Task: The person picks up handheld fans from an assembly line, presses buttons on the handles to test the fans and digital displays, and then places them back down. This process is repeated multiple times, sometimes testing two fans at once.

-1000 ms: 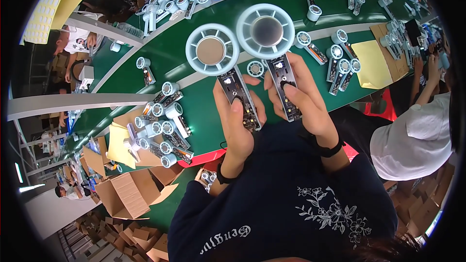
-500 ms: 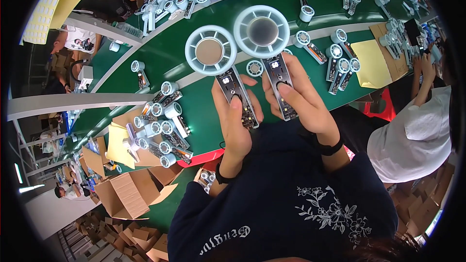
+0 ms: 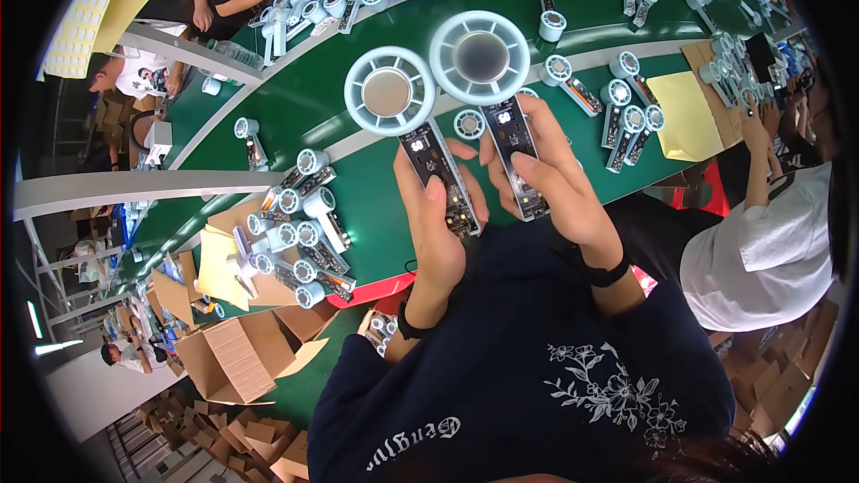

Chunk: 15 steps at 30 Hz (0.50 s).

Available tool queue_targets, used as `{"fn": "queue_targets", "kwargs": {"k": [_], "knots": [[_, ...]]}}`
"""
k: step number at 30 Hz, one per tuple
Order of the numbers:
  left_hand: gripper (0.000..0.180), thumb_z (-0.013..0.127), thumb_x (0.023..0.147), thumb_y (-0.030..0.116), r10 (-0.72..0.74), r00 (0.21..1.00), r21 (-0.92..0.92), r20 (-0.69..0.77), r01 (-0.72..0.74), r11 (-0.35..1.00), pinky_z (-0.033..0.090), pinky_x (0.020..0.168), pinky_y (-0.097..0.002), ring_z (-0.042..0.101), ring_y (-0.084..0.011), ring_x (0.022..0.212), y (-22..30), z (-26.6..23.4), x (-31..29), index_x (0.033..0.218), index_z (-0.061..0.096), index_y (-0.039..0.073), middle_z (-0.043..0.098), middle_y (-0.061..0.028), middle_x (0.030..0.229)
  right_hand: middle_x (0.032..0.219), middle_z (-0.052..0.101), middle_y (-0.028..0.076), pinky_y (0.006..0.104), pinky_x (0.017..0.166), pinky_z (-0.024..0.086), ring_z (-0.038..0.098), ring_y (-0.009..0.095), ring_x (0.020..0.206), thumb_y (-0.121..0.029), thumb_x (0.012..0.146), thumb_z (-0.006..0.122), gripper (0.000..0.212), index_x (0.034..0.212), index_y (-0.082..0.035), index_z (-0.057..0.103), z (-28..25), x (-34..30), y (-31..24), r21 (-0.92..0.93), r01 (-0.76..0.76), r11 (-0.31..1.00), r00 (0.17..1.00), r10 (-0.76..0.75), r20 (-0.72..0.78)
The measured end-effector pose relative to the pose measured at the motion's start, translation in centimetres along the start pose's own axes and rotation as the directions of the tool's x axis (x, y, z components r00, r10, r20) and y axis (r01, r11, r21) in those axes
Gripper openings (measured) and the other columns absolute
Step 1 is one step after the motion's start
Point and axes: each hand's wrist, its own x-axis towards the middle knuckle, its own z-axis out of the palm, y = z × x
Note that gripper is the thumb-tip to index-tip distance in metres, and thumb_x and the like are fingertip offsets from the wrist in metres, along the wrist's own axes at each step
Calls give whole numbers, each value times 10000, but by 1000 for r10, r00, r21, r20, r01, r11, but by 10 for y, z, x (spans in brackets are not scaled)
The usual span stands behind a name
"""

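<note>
My left hand (image 3: 437, 237) is closed around the handle of a pale-blue handheld fan (image 3: 420, 145), its round spoked head pointing away from me. My right hand (image 3: 565, 192) grips a second handheld fan (image 3: 503, 118) the same way, beside the first. Both handles have their faces off, so dark circuit boards with small lit displays show. Each thumb rests on its board, near the middle of the handle. The two round heads sit close side by side above the green table. Behind the hands, another fan head (image 3: 470, 124) shows between the two handles.
Several fans (image 3: 307, 234) lie clustered at the left, near yellow paper (image 3: 222, 266) and an open carton (image 3: 234, 362). More fans (image 3: 617, 94) lie at the right. Spaced fans (image 3: 553, 25) sit on the green belt beyond a grey rail. A co-worker in white (image 3: 761, 250) sits at the right.
Fans on the far belt have shifted left. Both held fans stay nearly in place; the left thumb has moved very slightly. The co-worker's arm at the right has moved down and left.
</note>
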Motion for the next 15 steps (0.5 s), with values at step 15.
{"fn": "queue_targets", "kwargs": {"k": [15], "knots": [[496, 363, 957, 329, 111, 994, 24, -10, -110, 994, 382, 417, -210, 504, -124, 540, 6, 3, -1, 1292, 227, -11, 498, -149, 1032, 957, 479, 96, 210, 486, 375, 448, 93, 628, -166, 957, 381, 414, 1324, -35, 242, 3, 1, 1, 33, 18, 999, 999, -19, 44]]}}
